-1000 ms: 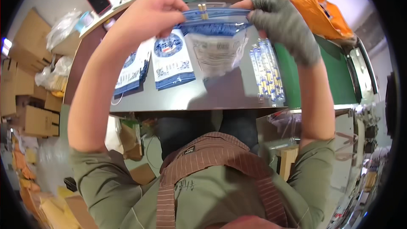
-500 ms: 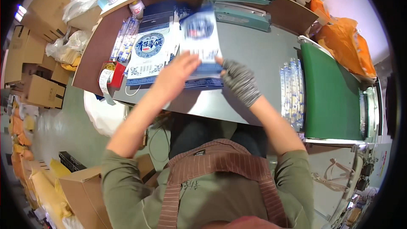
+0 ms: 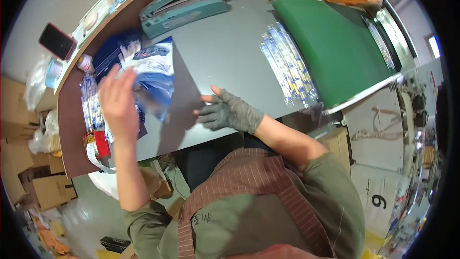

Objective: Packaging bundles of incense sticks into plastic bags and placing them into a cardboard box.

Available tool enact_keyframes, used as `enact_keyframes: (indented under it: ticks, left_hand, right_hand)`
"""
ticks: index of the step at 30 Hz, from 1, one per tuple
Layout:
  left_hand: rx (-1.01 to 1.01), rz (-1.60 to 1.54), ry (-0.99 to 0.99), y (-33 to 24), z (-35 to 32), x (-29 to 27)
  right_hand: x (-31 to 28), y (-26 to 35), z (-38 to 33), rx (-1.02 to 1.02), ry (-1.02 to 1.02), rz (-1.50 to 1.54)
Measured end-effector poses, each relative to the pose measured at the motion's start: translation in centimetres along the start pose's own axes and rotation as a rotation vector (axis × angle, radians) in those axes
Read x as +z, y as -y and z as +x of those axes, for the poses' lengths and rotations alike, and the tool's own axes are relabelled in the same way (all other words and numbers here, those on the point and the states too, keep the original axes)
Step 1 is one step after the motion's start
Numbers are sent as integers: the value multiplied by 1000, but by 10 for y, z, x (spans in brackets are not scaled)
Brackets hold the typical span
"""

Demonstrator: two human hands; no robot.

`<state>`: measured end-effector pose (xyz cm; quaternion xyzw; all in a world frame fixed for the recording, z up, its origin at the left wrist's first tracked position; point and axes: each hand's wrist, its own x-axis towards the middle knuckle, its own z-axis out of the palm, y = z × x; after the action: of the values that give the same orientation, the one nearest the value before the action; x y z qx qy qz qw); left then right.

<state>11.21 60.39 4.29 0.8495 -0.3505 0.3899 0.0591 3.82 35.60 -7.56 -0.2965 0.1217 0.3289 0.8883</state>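
Observation:
My left hand (image 3: 117,103), bare and somewhat blurred, is over the left part of the desk with its fingers stretched out. It overlaps the edge of a blue-and-white printed plastic bag (image 3: 158,64), whose lower part is crumpled and smeared by motion. Whether the palm touches the bag cannot be seen. To the right, over the bare grey desk, my right hand (image 3: 227,112) wears a grey fingerless glove. Its fingers are apart and it holds nothing. Beneath and behind my left hand lie more dark blue bags (image 3: 106,56), partly hidden.
At the desk's back edge stands a teal bar sealer (image 3: 184,13). Slim blue-and-white packets (image 3: 287,64) lie beside a green-topped surface (image 3: 330,48) on the right; similar packets (image 3: 88,100) lie at the left. A red box (image 3: 101,144) sits at the front left, a phone (image 3: 56,41) on the ledge.
My view has turned toward the right. My right hand has let go of the printed bag and drawn away from it, opening. My left hand has lifted, fingers extended, and the bag has shifted.

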Motion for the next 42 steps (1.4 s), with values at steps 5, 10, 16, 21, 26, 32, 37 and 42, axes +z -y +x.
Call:
enact_keyframes:
  ticks: [5, 10, 16, 21, 26, 32, 37, 42]
  left_hand:
    - [208, -190, 332, -89, 35, -83]
    - [171, -268, 676, -160, -21, -114]
    - [-1237, -951, -302, -177, -110, -122]
    - [-1531, -1933, -778, -209, -163, -148]
    - [-1721, -1403, -1216, -249, -237, -255]
    - [-1816, -955, -1651, -279, -358, -359]
    - [-1977, -897, -1668, -247, -544, -378]
    - [-2359, -923, -1255, -178, -680, -307]
  right_hand:
    - [24, 6, 0, -27, 285, 298]
    - [18, -32, -24, 92, 235, 75]
    - [38, -26, -66, 220, -3, -348]
    - [124, -88, -59, 169, 389, -847]
    - [212, -209, -61, 339, 1036, -1130]
    - [252, -271, -53, 513, 1159, -1000]
    - [211, -243, 5, 484, 918, -1111]
    - [151, -183, 34, 207, 505, -1278]
